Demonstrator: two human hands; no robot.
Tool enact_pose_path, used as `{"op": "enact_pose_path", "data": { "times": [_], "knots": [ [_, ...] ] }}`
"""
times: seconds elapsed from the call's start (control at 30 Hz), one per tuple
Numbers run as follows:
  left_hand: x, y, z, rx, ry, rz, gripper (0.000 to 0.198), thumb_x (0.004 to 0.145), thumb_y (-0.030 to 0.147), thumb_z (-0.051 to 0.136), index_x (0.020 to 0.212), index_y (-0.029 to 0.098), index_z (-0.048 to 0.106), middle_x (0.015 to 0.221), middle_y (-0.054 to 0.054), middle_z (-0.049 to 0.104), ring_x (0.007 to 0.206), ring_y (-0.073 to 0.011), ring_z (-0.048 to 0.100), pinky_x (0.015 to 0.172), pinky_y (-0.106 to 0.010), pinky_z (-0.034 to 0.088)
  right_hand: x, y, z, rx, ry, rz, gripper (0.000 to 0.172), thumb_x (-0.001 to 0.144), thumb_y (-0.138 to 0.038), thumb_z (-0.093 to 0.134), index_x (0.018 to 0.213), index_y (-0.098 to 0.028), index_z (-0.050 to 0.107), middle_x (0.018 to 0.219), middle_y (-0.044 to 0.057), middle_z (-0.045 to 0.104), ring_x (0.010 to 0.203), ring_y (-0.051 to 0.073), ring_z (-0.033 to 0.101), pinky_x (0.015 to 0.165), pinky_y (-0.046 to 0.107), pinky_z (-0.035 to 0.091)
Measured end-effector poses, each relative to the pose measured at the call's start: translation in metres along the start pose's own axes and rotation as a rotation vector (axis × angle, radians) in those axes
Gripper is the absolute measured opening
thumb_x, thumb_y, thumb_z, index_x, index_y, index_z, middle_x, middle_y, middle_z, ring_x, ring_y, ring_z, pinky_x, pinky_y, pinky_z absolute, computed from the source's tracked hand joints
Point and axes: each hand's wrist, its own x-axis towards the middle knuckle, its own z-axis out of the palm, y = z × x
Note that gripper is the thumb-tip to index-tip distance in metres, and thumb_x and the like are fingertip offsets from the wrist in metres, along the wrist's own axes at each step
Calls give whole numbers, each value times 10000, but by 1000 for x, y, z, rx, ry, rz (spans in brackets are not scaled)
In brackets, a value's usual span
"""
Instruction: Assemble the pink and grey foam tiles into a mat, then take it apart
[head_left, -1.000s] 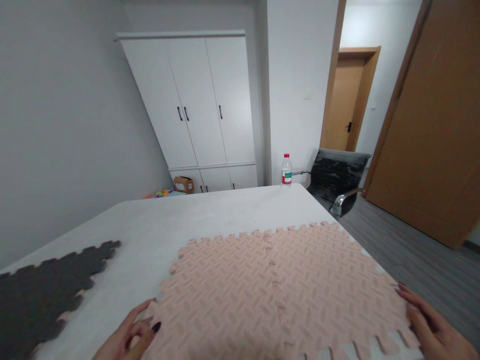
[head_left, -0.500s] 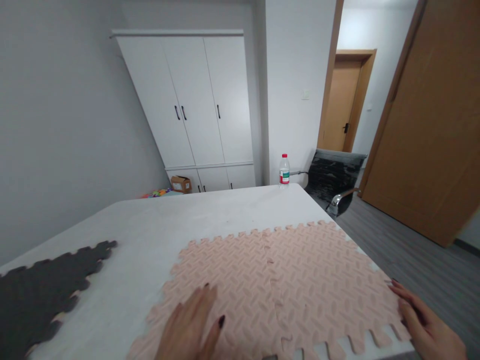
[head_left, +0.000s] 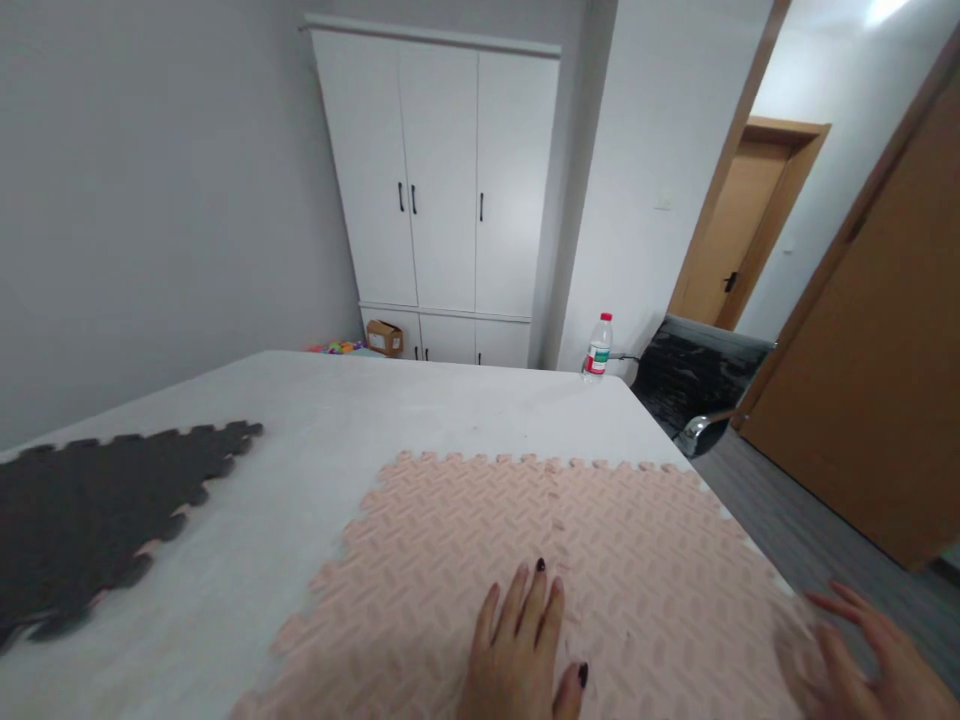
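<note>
Two pink foam puzzle mats point(head_left: 450, 530) with a raised tread pattern lie joined side by side on the white table point(head_left: 337, 410). My left hand point(head_left: 517, 650) rests flat on them with fingers stretched, just left of the seam near the front. By the right-hand edge of the mats is my right hand point(head_left: 877, 650), somewhat blurred, its fingers apart and nothing seen in them. Whether it touches the edge I cannot tell. The front edge of the mats is out of view.
A dark grey foam mat point(head_left: 112, 500) lies on the table's left side. At the far right corner stands a water bottle point(head_left: 598, 348) with a red cap. Beyond are a black chair point(head_left: 697, 370), a white cabinet point(head_left: 442, 180) and a cardboard box point(head_left: 384, 338).
My left hand has moved right across the mat toward the seam. The right hand's fingers have spread apart at the mat's right edge. The camera view has tilted and turned left.
</note>
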Motion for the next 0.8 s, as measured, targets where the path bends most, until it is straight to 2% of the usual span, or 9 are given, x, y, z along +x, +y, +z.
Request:
{"op": "enact_pose_path", "data": {
  "times": [0.07,0.13,0.23,0.27,0.33,0.43,0.5,0.63,0.8],
  "knots": [
    [0,2,-3,-44,-34,-32,623,836,439,452,1411,252,304,1444,6,358,1289,-222,400,975,-406,358,22,-61,-3,53,39,-137,451,857,-505,358,1142,-225,567,1341,86,482,1152,302,514,914,482,460],
    [0,5,-8,-92,-71,-83,609,848,426,444,1415,267,288,1457,12,332,1308,-226,373,997,-426,349,41,-129,7,149,-75,-345,454,901,-461,313,1232,-222,510,1392,75,428,1259,245,414,1014,448,387],
    [2,9,-17,-176,-139,-147,574,868,410,420,1412,288,285,1470,28,303,1332,-231,334,1028,-459,339,61,-218,49,146,-409,-691,549,932,-433,261,1406,-163,318,1483,91,270,1357,193,240,1101,411,259],
    [3,10,-20,-202,-159,-161,568,870,404,417,1411,290,287,1471,32,301,1336,-233,326,1034,-468,340,65,-239,68,121,-493,-754,579,936,-435,234,1420,-122,285,1492,109,238,1369,194,204,1107,406,240],
    [4,10,-25,-243,-194,-185,573,863,392,424,1410,289,288,1471,33,297,1339,-237,320,1038,-487,349,69,-267,106,44,-596,-756,621,939,-434,179,1432,-59,231,1499,140,195,1379,219,165,1108,430,223],
    [8,8,-28,-277,-236,-205,575,836,377,455,1389,269,343,1459,6,313,1322,-258,349,1023,-514,376,70,-279,151,-47,-641,-701,654,938,-443,141,1425,-16,228,1489,164,205,1382,237,149,1115,440,184],
    [10,8,-27,-288,-246,-204,560,816,381,472,1356,247,410,1439,-21,346,1298,-284,386,1001,-537,396,69,-277,168,-54,-633,-686,689,931,-492,121,1431,-30,226,1491,155,205,1384,242,137,1118,445,161],
    [14,15,-18,-287,-204,-224,550,797,370,478,1322,205,469,1408,-59,396,1269,-324,418,976,-583,403,68,-271,175,-8,-621,-685,735,911,-566,106,1441,-70,221,1499,133,191,1385,253,129,1112,457,151],
    [13,28,-11,-304,-193,-230,539,795,285,452,1328,209,462,1407,-59,397,1272,-321,415,966,-598,407,66,-272,173,18,-591,-691,740,905,-588,123,1439,-88,240,1493,126,220,1383,253,139,1113,442,137]
  ]
}}
